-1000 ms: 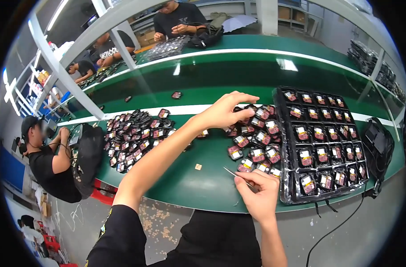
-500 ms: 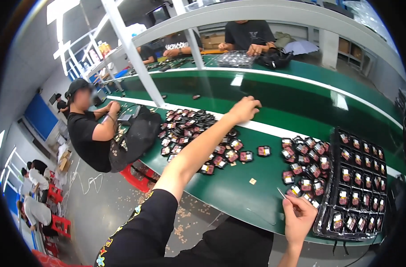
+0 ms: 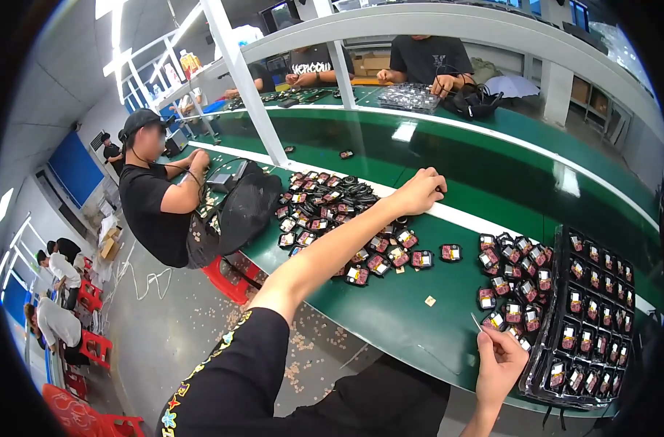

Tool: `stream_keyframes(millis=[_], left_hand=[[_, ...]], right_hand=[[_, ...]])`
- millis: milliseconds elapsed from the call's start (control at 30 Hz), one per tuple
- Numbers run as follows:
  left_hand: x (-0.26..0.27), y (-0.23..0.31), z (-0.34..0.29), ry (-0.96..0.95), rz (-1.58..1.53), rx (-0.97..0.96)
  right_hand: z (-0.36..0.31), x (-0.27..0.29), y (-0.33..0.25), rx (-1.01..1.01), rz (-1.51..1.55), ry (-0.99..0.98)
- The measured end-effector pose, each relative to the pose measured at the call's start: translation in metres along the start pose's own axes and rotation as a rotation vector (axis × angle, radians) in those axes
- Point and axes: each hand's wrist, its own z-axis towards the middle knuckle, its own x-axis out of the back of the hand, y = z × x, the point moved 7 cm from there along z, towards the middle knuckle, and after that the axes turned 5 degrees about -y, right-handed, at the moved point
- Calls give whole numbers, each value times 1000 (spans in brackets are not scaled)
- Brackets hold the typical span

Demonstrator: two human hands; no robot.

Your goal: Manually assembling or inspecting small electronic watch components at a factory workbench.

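Observation:
My left hand (image 3: 419,193) reaches across the bench to the pale strip beside the green belt. Its fingers are curled round a small black piece (image 3: 440,190), mostly hidden by them. Below and left of that arm lies a heap of black-cased units (image 3: 321,207) with red and white labels. Near the bench's front edge my right hand (image 3: 501,364) pinches a thin, pale, pointed metal tool (image 3: 477,321), its tip up. Beside it is a second group of labelled units (image 3: 512,273). A black compartment tray (image 3: 563,306) filled with similar units stands at the far right.
Two dark pieces, one of them (image 3: 346,154), lie on the green belt (image 3: 477,164). A grey post (image 3: 244,87) rises at the bench's far side. To the left a person in black sits beside a black bag (image 3: 248,207). More people work across the belt. A red stool (image 3: 230,280) stands below.
The whole view has shifted slightly to the right and down. My left hand's fingers have closed, and a black piece now shows at them. My right hand still pinches the metal tool.

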Motion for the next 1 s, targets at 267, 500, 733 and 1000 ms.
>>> stream_keyframes(millis=[267, 500, 733, 1000], left_hand=[[8, 74, -51, -109, 69, -171], [33, 94, -73, -114, 68, -202], [14, 91, -68, -140, -17, -178], [76, -26, -48, -38, 261, 47]], right_hand=[[2, -11, -29, 7, 59, -78], [8, -77, -208, 517, 495, -529], [-32, -87, -204, 187, 424, -545], [-31, -11, -174, -11, 305, -748]])
